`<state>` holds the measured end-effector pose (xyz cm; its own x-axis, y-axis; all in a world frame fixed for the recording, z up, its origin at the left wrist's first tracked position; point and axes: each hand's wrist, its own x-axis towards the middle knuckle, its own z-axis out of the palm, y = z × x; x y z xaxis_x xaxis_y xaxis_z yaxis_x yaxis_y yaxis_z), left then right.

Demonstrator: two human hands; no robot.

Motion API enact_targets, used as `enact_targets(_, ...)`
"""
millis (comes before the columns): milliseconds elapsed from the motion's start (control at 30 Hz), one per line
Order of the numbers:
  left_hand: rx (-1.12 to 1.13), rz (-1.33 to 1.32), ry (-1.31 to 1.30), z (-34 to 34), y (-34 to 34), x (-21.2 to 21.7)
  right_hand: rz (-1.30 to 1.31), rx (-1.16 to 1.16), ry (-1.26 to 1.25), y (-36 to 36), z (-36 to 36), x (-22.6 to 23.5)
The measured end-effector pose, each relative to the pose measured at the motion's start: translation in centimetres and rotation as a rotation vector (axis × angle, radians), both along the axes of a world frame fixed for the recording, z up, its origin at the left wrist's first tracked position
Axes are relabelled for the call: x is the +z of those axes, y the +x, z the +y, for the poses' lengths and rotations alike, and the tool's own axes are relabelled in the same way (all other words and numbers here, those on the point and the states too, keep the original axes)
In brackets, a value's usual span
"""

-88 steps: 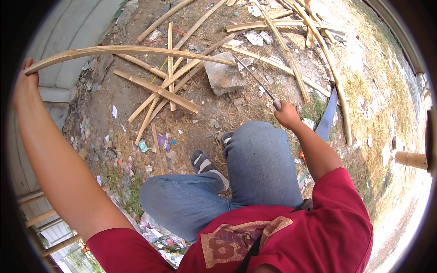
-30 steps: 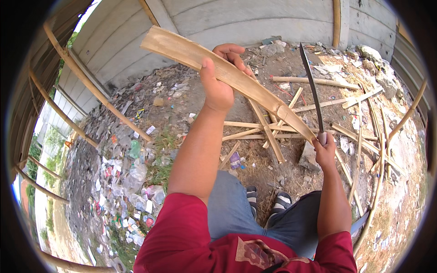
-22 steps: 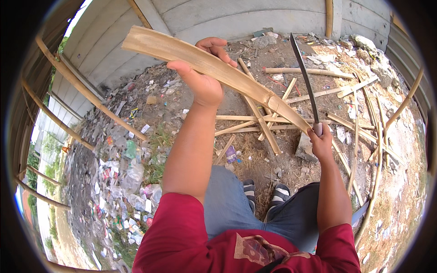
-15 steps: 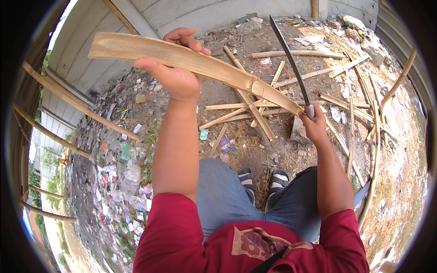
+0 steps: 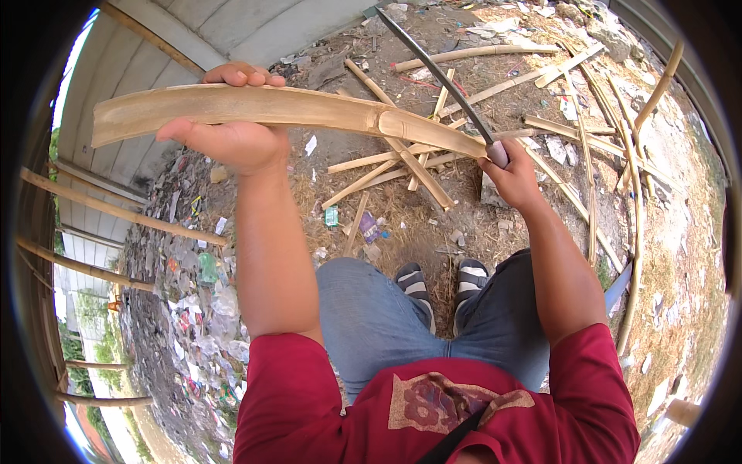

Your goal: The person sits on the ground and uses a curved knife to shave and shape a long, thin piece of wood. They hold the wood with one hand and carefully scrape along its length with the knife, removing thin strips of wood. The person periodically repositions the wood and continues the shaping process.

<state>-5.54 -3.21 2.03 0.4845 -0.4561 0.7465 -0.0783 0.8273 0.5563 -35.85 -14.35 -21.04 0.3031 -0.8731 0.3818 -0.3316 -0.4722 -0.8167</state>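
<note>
A long piece of split bamboo [image 5: 317, 110], hollow side up with a node partway along, is held out in front of me. My left hand [image 5: 247, 147] cradles its wide left part from beneath, thumb along the near edge and fingers curled over the far edge. At the narrow right end, my right hand [image 5: 515, 179] is closed round the grip of a machete [image 5: 439, 76] and also touches the bamboo's tip. The dark blade points up and to the left, away from me, beyond the bamboo and apart from its middle.
Several split bamboo pieces [image 5: 433, 182] lie crossed on the ground ahead, beside a stone block [image 5: 492, 192]. Plastic litter [image 5: 224, 301] spreads on the left. Bamboo poles [image 5: 124, 207] slant in at the left, and a pale wall [image 5: 263, 27] stands behind.
Both hands have shifted left in view with the bamboo, whose left end is now lower. The machete has tilted further left.
</note>
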Motion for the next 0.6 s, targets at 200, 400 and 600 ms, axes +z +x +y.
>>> enact_targets(200, 0.098, 0.031, 0.052, 0.5, 0.5, -0.2, -0.005, 0.027, 0.030, 0.1, 0.0, 0.5)
enact_targets(400, 0.055, 0.064, 0.050, 0.7, 2.6, -1.0, -0.028, -0.017, 0.081, 0.0, -0.5, 0.8)
enact_targets(600, 0.055, 0.097, 0.062, 1.2, 4.1, -1.7, -0.046, -0.080, 0.132, -0.2, -1.4, 0.3)
